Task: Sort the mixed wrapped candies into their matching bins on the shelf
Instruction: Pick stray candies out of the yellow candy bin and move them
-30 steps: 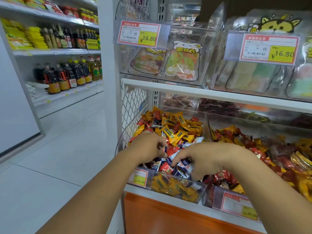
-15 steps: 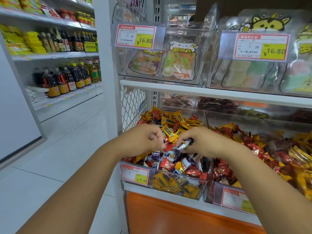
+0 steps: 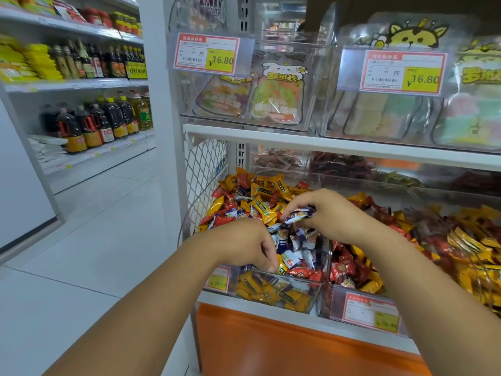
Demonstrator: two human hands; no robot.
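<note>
A clear bin [image 3: 282, 297] on the lower shelf holds mixed wrapped candies [image 3: 260, 204] in yellow, red and blue-white wrappers. My right hand [image 3: 330, 213] hovers over the pile and grips several blue-white candies [image 3: 298, 214] in its curled fingers. My left hand [image 3: 244, 241] is lower, near the bin's front, fingers curled down into the candies; whether it holds one is hidden. To the right, a second bin [image 3: 360, 308] holds red and yellow candies [image 3: 352, 264].
The upper shelf [image 3: 325, 143] carries clear bins of bagged sweets with price tags [image 3: 207, 54]. A wire mesh panel [image 3: 206, 169] closes the shelf's left side. An aisle of pale floor tiles [image 3: 81, 240] and bottle shelves [image 3: 89, 126] lies to the left.
My right hand rose from the front of the pile with blue-white candies in its fingers. My left hand dropped toward the bin's front edge.
</note>
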